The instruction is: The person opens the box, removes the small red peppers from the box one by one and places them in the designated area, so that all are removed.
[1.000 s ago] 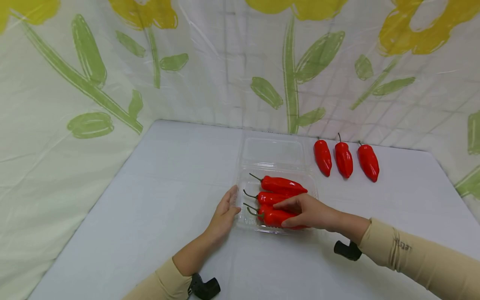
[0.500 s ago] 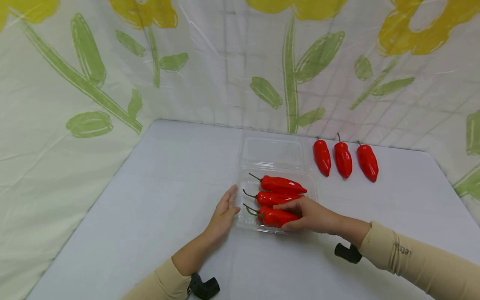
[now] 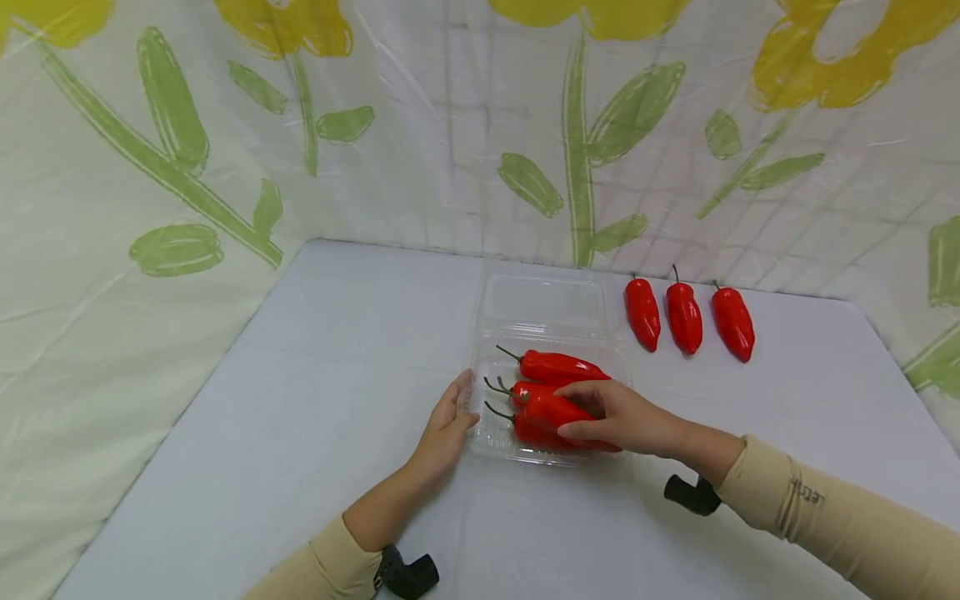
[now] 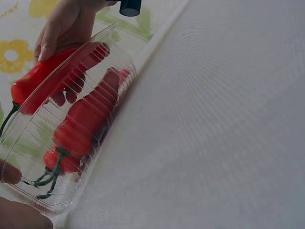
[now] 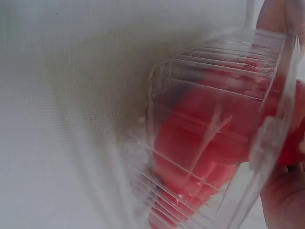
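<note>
Four peppers in clear tray (image 3: 491, 433); one pepper (image 3: 551, 409) now lifted slightly, pinched by right hand (image 3: 618, 419); left hand (image 3: 444, 433) flat, steadying tray's side.

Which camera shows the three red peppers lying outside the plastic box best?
The head view: the three loose peppers lie in a row on the white table, right of the clear box. Neither wrist view shows them, only peppers inside the box.
</note>
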`<state>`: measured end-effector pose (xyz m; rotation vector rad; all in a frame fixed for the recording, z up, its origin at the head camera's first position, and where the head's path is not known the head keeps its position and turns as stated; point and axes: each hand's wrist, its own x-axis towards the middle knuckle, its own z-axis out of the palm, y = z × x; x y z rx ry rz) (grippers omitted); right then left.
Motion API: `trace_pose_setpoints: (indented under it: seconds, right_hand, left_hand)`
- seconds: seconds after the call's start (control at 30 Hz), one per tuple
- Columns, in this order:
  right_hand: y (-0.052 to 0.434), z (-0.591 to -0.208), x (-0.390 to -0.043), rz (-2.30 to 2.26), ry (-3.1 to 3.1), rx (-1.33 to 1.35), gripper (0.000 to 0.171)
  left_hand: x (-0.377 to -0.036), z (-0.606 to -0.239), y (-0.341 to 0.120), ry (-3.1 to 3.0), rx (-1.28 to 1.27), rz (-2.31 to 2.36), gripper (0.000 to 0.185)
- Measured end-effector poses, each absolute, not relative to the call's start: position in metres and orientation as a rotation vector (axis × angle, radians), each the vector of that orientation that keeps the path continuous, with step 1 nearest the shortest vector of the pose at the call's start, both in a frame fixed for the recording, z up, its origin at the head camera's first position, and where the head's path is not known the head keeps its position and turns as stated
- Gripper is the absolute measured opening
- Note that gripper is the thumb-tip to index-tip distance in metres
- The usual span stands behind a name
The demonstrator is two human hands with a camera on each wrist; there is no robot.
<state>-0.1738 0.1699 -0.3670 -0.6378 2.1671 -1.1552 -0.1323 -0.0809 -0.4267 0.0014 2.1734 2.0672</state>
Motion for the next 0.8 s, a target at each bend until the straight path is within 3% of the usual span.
trace_pose_setpoints:
  seconds: [0.8]
  right_hand:
    - [0.202, -0.365, -0.185, -1.346, 2.255, -0.381, 0.06]
  left_hand:
    - [-0.133, -0.428, -0.081, 2.18, -0.024, 2.042, 0.06]
